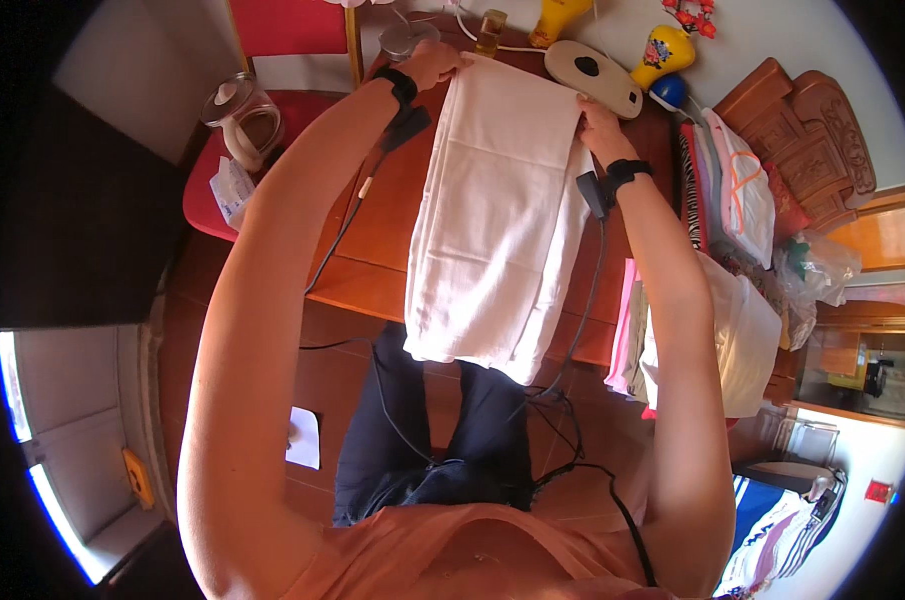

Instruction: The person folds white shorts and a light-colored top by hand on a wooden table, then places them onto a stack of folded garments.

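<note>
A long white folded cloth (pixel 498 190) is stretched over the reddish-brown table (pixel 363 250), and its near end hangs past the front edge above my legs. Creases run across it; whether it is a garment or a sheet I cannot tell. My left hand (pixel 433 64) pinches its far left corner. At the far right corner, my right hand (pixel 601 130) grips the edge, fingers partly hidden by the fabric. Both wrists carry black bands with cabled black devices.
Behind the cloth stand a beige oval device (pixel 593 78), a small glass jar (pixel 491 33) and a yellow flowered vase (pixel 663 55). Folded clothes (pixel 738 190) are piled at right. A glass kettle (pixel 243 120) rests on a red chair (pixel 201 190) at left. Black cables (pixel 563 425) hang near my legs.
</note>
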`<action>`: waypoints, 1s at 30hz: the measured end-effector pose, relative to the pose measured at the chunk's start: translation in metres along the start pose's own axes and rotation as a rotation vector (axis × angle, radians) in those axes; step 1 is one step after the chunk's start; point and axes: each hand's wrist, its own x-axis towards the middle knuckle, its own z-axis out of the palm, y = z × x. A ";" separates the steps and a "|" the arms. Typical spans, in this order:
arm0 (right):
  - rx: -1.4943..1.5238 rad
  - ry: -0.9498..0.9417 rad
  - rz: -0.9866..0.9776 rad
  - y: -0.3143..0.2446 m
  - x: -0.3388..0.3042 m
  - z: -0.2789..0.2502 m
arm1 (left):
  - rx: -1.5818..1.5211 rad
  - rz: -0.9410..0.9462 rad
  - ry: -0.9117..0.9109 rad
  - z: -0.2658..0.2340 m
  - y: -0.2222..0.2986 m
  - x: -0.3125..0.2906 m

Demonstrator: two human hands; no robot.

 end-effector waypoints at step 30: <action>-1.015 0.028 -0.191 0.008 0.002 -0.006 | -0.330 -0.046 -0.089 0.016 0.016 -0.028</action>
